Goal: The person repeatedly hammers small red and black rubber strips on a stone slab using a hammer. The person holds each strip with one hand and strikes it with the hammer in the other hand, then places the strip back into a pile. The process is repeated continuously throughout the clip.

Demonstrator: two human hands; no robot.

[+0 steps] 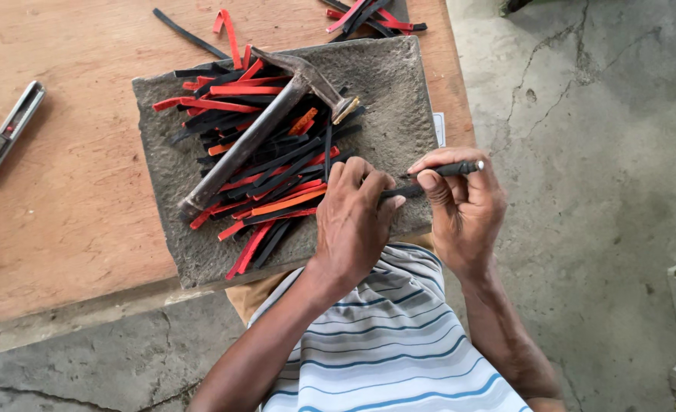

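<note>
Wooden surface (pixel 86 191) beside a cracked concrete floor (pixel 582 152), with two hands working a dark strip over a grey stone slab (pixel 399 84).

Left hand (pixel 351 221) curls its fingers shut around one end of a black strip (pixel 399 191); right hand (pixel 464 202) pinches a slim black tool (pixel 460 168) with a pale tip, touching the strip. Red and black strips (pixel 269 168) are heaped on the slab under a hammer (pixel 265 126). A utility knife (pixel 6 133) lies well apart at the left.
</note>
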